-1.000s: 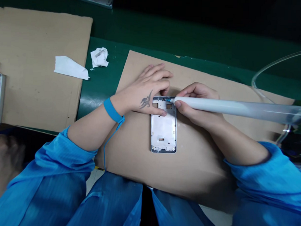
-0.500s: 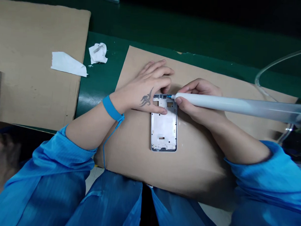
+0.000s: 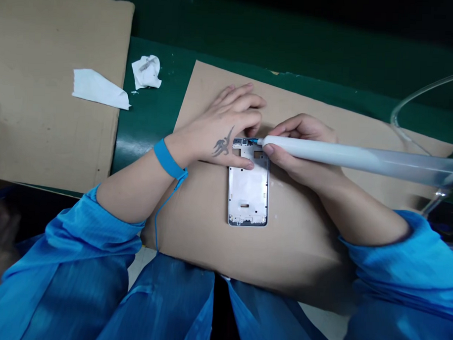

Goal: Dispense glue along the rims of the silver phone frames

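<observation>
A silvery metal phone frame (image 3: 248,188) lies on a sheet of brown cardboard, its long side pointing toward me. My left hand (image 3: 228,128) grips its upper part: the thumb rests across the face and the other fingers curl past the top edge. In my right hand (image 3: 305,130) is a dispensing syringe (image 3: 334,151), long and whitish, pinched near its front end. The syringe lies almost level and points left. Its thin blue needle tip touches or hovers just over the top edge strip of the frame; I cannot tell which.
Cardboard (image 3: 194,228) covers the green bench (image 3: 150,117) before me. To the left are another cardboard sheet (image 3: 52,149), a white paper strip (image 3: 99,88) and a crumpled tissue (image 3: 147,73). A clear tube (image 3: 397,111) loops at right. Another person's blurred hand (image 3: 1,241) shows at far left.
The needle tip has stayed at about the same place on the frame's top strip. Both hands keep their hold. The view has shifted slightly, and the other person's hand sits farther left.
</observation>
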### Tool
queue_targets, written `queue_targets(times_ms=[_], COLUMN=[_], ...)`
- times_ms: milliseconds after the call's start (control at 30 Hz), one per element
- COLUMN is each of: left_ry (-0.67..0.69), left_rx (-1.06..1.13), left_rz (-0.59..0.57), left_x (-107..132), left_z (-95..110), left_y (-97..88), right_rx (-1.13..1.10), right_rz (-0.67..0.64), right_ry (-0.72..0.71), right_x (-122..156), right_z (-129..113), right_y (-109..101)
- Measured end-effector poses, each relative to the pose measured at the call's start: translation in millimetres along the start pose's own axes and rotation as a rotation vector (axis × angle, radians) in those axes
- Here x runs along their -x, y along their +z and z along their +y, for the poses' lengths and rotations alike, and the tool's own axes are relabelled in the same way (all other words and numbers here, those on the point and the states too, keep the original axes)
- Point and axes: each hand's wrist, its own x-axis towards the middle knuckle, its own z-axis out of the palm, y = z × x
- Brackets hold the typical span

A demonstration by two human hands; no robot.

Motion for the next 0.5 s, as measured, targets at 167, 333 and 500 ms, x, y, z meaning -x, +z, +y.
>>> queue_targets(times_ms=[167,333,500], left_ry=[0.009,-0.003,-0.024], left_rx=[-0.001,0.011,0.027], left_rz=[-0.005,0.009,0.004], left_x=[-0.8,-0.6,0.2], left_z=[-3.7,-3.1,1.1], left_y=[1.5,1.6,-0.9], right_rx=[-0.002,-0.003,0.032], right_rz=[-0.035,-0.026,-0.003], right_ry=[0.005,-0.008,0.015], right_x=[-0.1,-0.3,-0.6], right_z=[0.5,1.1,3.6], right_y=[-0.8,-1.5,-2.3])
